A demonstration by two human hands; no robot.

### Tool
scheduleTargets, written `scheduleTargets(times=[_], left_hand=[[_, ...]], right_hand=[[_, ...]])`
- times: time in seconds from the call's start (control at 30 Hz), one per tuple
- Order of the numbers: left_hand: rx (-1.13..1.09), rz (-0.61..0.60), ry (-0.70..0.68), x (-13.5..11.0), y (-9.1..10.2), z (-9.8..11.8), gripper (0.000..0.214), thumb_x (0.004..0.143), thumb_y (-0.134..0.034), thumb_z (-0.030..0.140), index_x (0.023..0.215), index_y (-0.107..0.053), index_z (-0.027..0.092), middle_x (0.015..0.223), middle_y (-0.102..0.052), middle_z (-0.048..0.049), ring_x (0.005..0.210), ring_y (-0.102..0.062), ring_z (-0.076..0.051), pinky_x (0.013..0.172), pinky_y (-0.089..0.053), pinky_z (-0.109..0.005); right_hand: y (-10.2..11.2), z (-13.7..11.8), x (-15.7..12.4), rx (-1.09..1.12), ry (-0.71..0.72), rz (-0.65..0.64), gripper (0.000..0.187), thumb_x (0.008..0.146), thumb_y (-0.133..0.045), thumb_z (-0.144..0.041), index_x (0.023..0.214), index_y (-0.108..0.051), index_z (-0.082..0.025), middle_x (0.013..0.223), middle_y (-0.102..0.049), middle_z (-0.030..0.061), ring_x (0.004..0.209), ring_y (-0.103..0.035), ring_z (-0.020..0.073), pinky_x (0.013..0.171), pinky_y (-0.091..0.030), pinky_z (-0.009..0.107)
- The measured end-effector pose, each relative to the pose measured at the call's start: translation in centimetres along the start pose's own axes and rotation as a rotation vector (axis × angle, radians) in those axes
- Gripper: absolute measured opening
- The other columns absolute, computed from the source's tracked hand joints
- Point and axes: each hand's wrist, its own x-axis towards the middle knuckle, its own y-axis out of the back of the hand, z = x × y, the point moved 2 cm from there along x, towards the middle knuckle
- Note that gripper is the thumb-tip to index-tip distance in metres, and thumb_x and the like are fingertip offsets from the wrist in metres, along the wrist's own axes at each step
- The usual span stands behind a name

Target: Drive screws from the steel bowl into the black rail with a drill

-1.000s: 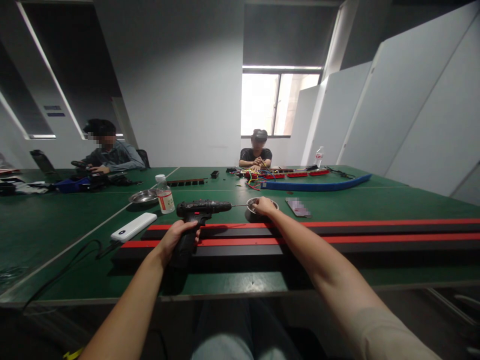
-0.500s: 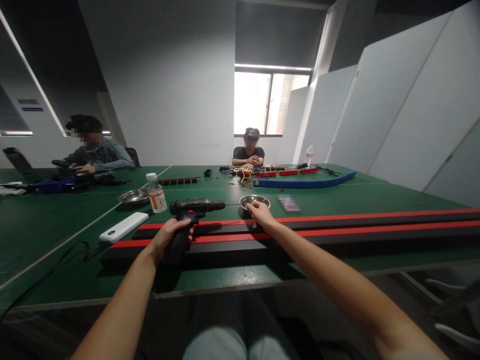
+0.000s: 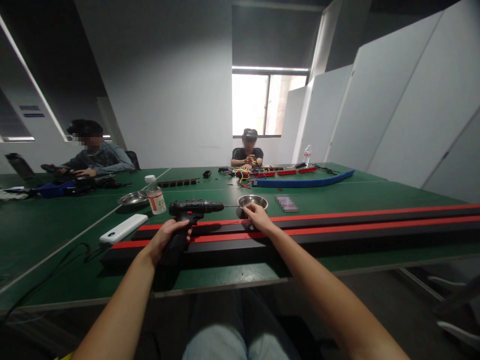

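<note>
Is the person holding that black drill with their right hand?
No, the left hand grips the drill by its handle.

There were the wearer's two hands (image 3: 163, 241) (image 3: 258, 218), one drill (image 3: 193, 206) left of centre, two red-topped black bars (image 3: 232, 256) across the lower middle, two metal bowls (image 3: 255, 200) (image 3: 132, 199), two bottles (image 3: 156, 201) (image 3: 307, 156), one blue strip (image 3: 300, 183) and two co-workers (image 3: 105, 156) (image 3: 247, 156) above the middle.

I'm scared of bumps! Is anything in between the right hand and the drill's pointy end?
Nothing visible. The right hand is close to the tip of the drill bit; I can't tell if they touch. The metal bowl sits beyond, not in between.
</note>
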Motion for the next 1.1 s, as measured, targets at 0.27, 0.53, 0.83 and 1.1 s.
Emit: scheduleTargets(times=[0.27, 0.53, 0.83, 1.1], left_hand=[[0.016, -0.01, -0.008, 0.0, 0.1, -0.3, 0.021, 0.08, -0.077, 0.027, 0.087, -0.066, 0.011, 0.071, -0.069, -0.0096, 0.056, -0.068, -0.018, 0.048, -0.053, -0.025], [0.041, -0.053, -0.017, -0.1, -0.1, -0.1, 0.023, 0.078, -0.078, 0.028, 0.086, -0.065, 0.01, 0.071, -0.069, -0.0091, 0.056, -0.067, -0.017, 0.049, -0.053, -0.023], [0.011, -0.061, -0.026, -0.1, 0.2, -0.4, 0.025, 0.076, -0.081, 0.028, 0.086, -0.065, 0.011, 0.075, -0.07, -0.008, 0.057, -0.068, -0.016, 0.05, -0.055, -0.024], [0.039, -0.069, -0.014, 0.0, 0.5, -0.6, 0.026, 0.08, -0.08, 0.03, 0.087, -0.066, 0.01, 0.076, -0.069, -0.0088, 0.059, -0.068, -0.017, 0.05, -0.054, -0.024]], right_hand=[[0.0, 0.1, -0.2, 0.096, -0.039, -0.011, 0.051, 0.082, -0.06, -0.067, 0.07, -0.056, -0.018, 0.058, -0.05, -0.0022, 0.049, -0.041, 0.0095, 0.045, -0.03, 0.023], [-0.1, -0.5, -0.5, 0.097, -0.047, -0.072, 0.056, 0.083, -0.058, -0.071, 0.069, -0.057, -0.017, 0.056, -0.047, -0.0029, 0.051, -0.042, 0.01, 0.048, -0.032, 0.023], [-0.1, 0.2, -0.1, 0.03, -0.053, -0.032, 0.05, 0.09, -0.057, -0.062, 0.069, -0.056, -0.017, 0.061, -0.05, -0.0008, 0.055, -0.05, 0.0122, 0.051, -0.041, 0.024], [-0.1, 0.4, 0.1, -0.072, 0.009, -0.055, 0.049, 0.092, -0.054, -0.059, 0.067, -0.054, -0.018, 0.062, -0.051, -0.0005, 0.055, -0.051, 0.0125, 0.051, -0.036, 0.024]])
